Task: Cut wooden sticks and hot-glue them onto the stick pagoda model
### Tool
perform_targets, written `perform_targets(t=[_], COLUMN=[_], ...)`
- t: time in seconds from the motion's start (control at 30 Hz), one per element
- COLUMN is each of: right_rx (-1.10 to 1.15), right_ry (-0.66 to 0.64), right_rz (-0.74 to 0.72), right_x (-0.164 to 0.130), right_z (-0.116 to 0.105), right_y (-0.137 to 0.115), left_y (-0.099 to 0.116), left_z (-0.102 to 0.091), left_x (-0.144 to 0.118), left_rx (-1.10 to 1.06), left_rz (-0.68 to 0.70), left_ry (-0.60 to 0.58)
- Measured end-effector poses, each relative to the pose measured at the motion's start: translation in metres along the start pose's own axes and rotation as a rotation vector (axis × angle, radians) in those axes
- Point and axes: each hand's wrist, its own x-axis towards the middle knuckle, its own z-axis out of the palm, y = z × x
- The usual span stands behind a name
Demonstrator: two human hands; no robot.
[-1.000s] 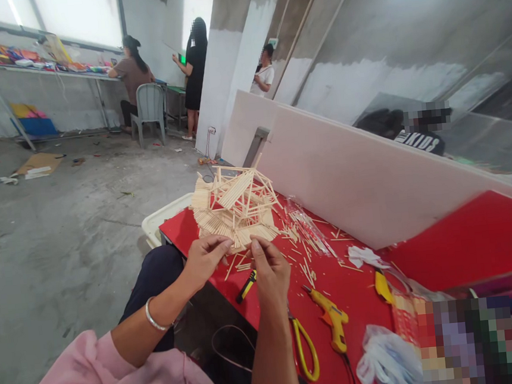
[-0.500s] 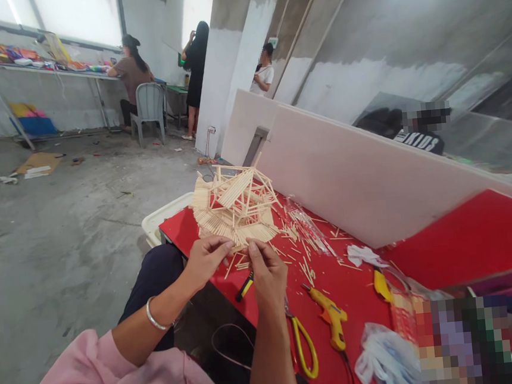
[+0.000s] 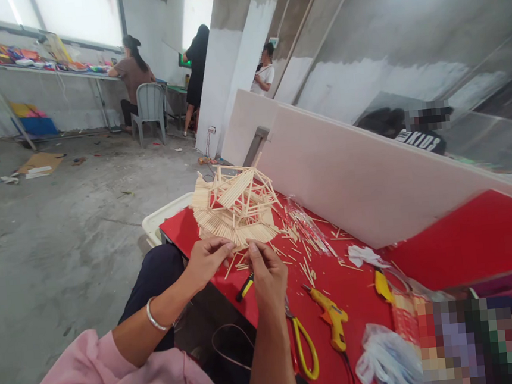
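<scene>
Here the stick model (image 3: 234, 206) sits on the red worktop (image 3: 335, 280), near its far-left corner, w/ loose sticks (image 3: 299, 254) scattered just right of it. Left hand (image 3: 206, 259) and right hand (image 3: 267, 274) meet at the model's near edge; fingertips of both pinch what looks like a thin stick there, too small to tell for sure. Left grip nearly closed at thumb + index; right grip curled, thumb up against the model's edge. Utility knife (image 3: 245, 287) lies between the hands on the worktop. Yellow scissors (image 3: 305, 346) and glue gun (image 3: 332, 317) lie near the right wrist. White plastic bag (image 3: 387, 363) near front right. White board (image 3: 362, 176) stands behind.
</scene>
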Motion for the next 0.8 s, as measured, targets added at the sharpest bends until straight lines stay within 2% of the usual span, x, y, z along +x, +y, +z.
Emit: perform_targets(t=[0.5, 0.67, 0.8], right_rx=[0.01, 0.001, 0.001], right_ry=[-0.037, -0.022, 0.048], right_rz=[0.019, 0.016, -0.057], right_x=[-0.001, 0.0, 0.016], right_z=[0.004, 0.002, -0.001], right_y=[0.008, 0.001, -0.015], left_y=[-0.002, 0.001, 0.003], left_z=[-0.003, -0.003, -0.003], left_x=[0.0, 0.0, 0.004], left_rx=[-0.004, -0.005, -0.08], left_rz=[0.008, 0.002, -0.049], left_ry=[-0.007, 0.006, 0.021])
